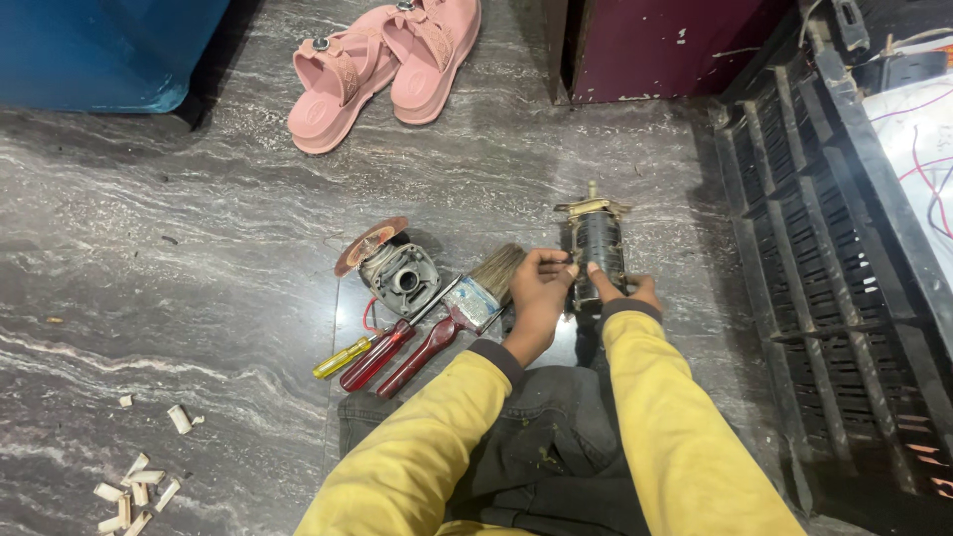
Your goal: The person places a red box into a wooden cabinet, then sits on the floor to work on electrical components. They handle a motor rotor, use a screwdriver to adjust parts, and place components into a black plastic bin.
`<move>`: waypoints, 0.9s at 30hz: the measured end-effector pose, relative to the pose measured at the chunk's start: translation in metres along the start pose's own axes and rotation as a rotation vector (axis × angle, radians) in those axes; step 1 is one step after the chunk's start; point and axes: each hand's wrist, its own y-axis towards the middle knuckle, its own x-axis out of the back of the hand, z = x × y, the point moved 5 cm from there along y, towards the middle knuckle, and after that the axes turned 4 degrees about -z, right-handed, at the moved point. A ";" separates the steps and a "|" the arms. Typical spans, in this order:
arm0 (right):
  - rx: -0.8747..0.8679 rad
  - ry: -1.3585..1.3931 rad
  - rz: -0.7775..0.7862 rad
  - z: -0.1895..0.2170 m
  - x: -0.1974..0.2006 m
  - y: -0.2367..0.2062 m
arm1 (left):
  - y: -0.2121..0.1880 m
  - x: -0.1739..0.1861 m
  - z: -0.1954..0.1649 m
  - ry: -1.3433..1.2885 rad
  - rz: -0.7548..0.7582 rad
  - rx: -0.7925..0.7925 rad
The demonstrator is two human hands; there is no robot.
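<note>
On the marble floor (199,248), both hands grip a motor core (594,246).

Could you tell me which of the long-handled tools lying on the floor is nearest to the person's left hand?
The paintbrush: its bristles lie right beside the left hand, while both screwdrivers lie farther left.

No packages, labels, signs or screens can be made out anywhere in the view.
</note>
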 end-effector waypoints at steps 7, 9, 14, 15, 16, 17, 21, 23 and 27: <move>-0.017 -0.076 0.082 0.023 -0.002 -0.033 | -0.003 0.010 -0.008 -0.018 -0.067 0.024; -0.079 -0.052 0.141 0.029 0.005 -0.040 | -0.005 0.010 -0.012 -0.006 -0.067 0.022; -0.108 -0.134 0.217 0.041 0.017 -0.050 | -0.008 0.012 -0.023 0.044 -0.082 0.002; -0.101 -0.104 0.226 0.041 0.016 -0.051 | -0.009 0.013 -0.027 0.087 -0.088 -0.051; -0.092 -0.073 0.235 0.041 0.015 -0.051 | -0.009 0.014 -0.031 0.129 -0.094 -0.105; -0.084 -0.042 0.243 0.040 0.013 -0.051 | -0.010 0.014 -0.035 0.170 -0.099 -0.159; -0.079 0.074 0.321 0.029 0.003 -0.042 | -0.014 0.015 -0.054 0.315 -0.132 -0.343; -0.143 0.247 0.326 0.018 -0.002 -0.034 | -0.017 0.014 -0.065 0.370 -0.147 -0.416; -0.147 0.360 0.148 -0.010 -0.012 -0.009 | -0.019 0.021 -0.076 0.267 -0.226 -0.256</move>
